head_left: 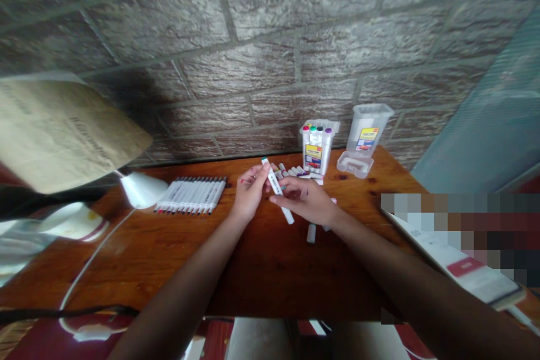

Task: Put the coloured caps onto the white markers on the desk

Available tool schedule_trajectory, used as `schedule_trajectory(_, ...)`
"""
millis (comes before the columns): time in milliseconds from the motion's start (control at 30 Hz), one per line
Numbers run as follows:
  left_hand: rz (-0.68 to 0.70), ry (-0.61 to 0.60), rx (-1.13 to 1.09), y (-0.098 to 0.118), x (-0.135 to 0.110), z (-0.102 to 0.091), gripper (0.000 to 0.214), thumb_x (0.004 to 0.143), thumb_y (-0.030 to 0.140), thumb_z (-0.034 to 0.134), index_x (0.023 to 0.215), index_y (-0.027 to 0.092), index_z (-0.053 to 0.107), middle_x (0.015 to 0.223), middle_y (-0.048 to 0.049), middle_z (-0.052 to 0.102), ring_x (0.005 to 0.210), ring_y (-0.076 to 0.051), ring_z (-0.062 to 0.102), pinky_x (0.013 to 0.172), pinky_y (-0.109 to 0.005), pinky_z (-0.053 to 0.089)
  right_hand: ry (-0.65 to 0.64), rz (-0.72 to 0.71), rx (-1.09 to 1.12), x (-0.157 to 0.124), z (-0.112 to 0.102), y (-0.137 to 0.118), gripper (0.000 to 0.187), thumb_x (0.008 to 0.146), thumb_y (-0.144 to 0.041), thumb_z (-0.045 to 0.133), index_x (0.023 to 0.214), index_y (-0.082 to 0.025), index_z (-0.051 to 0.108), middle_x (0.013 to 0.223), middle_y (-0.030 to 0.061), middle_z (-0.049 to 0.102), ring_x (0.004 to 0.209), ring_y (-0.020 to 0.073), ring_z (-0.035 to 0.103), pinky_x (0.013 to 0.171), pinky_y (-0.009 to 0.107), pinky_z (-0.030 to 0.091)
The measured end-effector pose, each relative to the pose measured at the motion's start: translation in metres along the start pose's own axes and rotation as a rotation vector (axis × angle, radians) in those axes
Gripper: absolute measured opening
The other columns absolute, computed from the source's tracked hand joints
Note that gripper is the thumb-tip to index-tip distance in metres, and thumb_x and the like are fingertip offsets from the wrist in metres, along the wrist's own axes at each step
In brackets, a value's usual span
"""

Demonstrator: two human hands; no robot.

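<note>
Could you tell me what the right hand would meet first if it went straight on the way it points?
Most likely the left hand, close ahead at the same marker; depth between them is unclear.

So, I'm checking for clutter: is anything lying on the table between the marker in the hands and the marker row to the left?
Nothing visible. Both the left hand and right hand grip the marker, and only bare table separates it from the row. Some loose markers lie behind, by the box.
</note>
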State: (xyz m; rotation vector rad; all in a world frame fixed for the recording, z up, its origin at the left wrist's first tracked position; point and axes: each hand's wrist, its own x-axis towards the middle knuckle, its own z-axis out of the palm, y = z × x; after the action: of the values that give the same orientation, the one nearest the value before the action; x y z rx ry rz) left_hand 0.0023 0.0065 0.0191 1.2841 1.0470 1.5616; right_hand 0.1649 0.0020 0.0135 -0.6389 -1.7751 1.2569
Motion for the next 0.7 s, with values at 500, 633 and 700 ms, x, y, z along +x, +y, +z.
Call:
schedule_trajectory(500,0.292,-0.254,0.529,-0.005,-0.019,0.001,0.063,0.102,0.055,0.032,0.077,0.014,0.074,0.066,-0.0046,0.068,0.062,-0.014,0.061,0.068,-0.025,0.047,0.840,-0.271,0.012,0.006,-0.068,-0.051,0.039,0.079,-0.041,0.077,0.111,-0.020,0.066,0.094,0.0052,0.072,0.079,0.0166,0.066,0.057,0.024,0.047)
schedule_trajectory(633,0.267,-0.262,0.562,-0.006,-0.018,-0.002,0.064,0.103,0.054,0.030,0.079,0.015,0.074,0.065,-0.0038,0.067,0.061,-0.013,0.061,0.068,-0.024,0.047,0.954,-0.292,0.030,0.007,-0.085,-0.044,0.045,0.084,-0.047,0.070,0.120,-0.020,0.065,0.120,0.0122,0.068,0.100,0.0237,0.070,0.060,0.026,0.053)
schedule_trajectory(700,0.259,-0.259,0.571,-0.007,-0.016,-0.003,0.064,0.102,0.055,0.030,0.078,0.015,0.074,0.063,-0.0035,0.067,0.060,-0.013,0.061,0.068,-0.024,0.046,0.945,-0.263,0.010,0.007,-0.087,-0.039,0.046,0.085,-0.050,0.068,0.119,-0.019,0.066,0.121,0.0122,0.068,0.099,0.0232,0.070,0.061,0.027,0.054)
